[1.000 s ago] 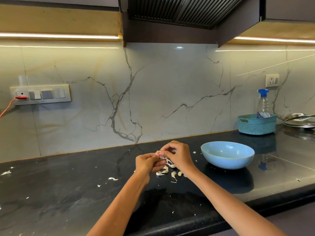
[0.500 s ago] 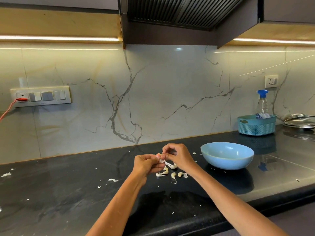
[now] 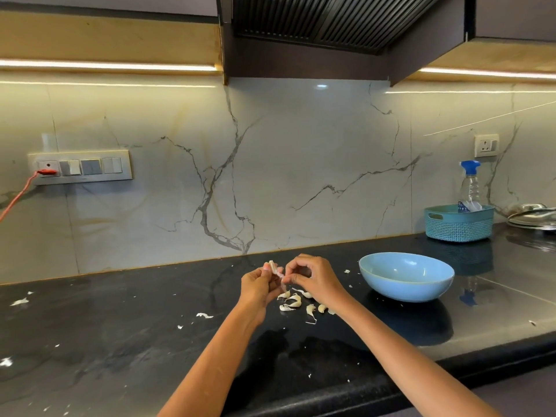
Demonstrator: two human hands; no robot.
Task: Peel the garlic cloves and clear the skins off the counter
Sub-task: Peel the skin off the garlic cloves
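A: Starting at the far left, what's on the bench [image 3: 126, 335]?

B: Loose skin scraps [image 3: 20, 302] lie scattered there, well apart from the work. They look like strays that will need sweeping up later.

A: And the hands?

B: In the middle, raised just above the bench. The left hand [image 3: 258, 288] curls its fingers round a garlic clove [image 3: 274, 267], whose pale tip pokes up past the fingertips. The right hand [image 3: 313, 278] pinches at something thin where it meets the clove, probably a strip of skin. I'd judge the left steadies the clove so the right can pull against it.

A: Why hold it there?

B: Likely so peelings drop onto one spot. Right beneath the hands sits a small heap of cloves and skins [image 3: 296, 303]; I can't tell peeled from unpeeled.

A: Further right?

B: A blue bowl [image 3: 406, 291], near the right hand, seemingly empty. It sits handy for peeled cloves, I'd guess. Far right, against the wall, a teal basket [image 3: 458, 225] holds a spray bottle [image 3: 470, 185].
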